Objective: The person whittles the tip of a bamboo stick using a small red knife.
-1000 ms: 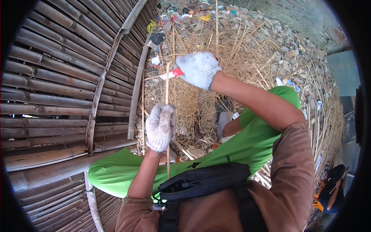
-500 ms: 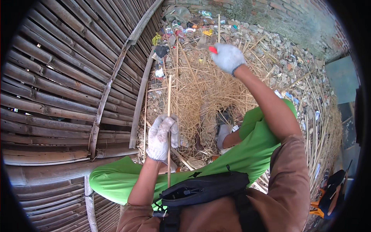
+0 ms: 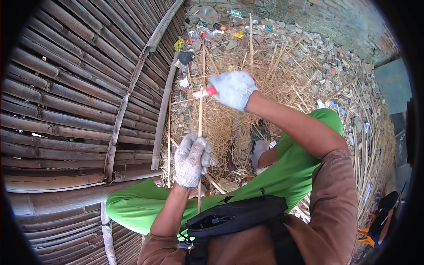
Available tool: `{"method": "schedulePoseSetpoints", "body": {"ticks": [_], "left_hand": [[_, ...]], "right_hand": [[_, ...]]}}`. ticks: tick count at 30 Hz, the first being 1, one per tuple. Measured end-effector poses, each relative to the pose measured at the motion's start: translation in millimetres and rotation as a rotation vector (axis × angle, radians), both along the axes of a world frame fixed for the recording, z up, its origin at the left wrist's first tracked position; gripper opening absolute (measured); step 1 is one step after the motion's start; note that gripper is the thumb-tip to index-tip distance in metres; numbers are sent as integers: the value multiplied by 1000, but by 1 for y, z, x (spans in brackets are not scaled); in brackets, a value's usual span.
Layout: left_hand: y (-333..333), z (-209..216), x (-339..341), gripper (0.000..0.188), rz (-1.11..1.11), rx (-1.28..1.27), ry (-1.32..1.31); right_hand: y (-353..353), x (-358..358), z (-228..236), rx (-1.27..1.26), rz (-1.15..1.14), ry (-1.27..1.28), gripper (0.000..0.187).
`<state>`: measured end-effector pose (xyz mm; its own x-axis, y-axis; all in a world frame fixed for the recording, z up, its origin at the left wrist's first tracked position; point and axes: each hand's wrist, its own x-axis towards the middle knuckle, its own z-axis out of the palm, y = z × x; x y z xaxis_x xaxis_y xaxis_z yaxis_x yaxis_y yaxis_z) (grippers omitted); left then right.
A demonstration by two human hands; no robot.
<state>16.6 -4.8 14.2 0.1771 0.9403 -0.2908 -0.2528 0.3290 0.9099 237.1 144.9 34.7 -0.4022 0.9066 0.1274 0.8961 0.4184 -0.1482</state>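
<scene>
My left hand, in a white knit glove, is closed around a thin pale bamboo strip standing lengthwise in front of me. The strip's lower end reaches down to the black bag at my waist. Ahead of it, my right hand, also gloved, grips a knife with a red handle. Its light blade points left and overlaps the upper part of the strip; whether it touches, I cannot tell. The glove hides most of the handle.
Straw-like shavings cover the ground before me, with rubble and litter beyond. A bamboo slat wall rises on the left, a brick wall at the back. Long strips lie at the right. My black waist bag sits over green trousers.
My right hand has swung left and toward me, bringing the knife blade across the strip. My left hand, still around the strip, has shifted slightly right.
</scene>
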Motion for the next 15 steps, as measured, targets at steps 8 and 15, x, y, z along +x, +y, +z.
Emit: {"method": "schedulePoseSetpoints", "body": {"ticks": [8, 15], "left_hand": [[-11, 11, 5, 26, -4, 22, 50], [4, -2, -9, 25, 67, 30, 91]], "right_hand": [[59, 47, 1, -186, -315, -138, 39], [27, 45, 9, 104, -215, 88, 31]]}}
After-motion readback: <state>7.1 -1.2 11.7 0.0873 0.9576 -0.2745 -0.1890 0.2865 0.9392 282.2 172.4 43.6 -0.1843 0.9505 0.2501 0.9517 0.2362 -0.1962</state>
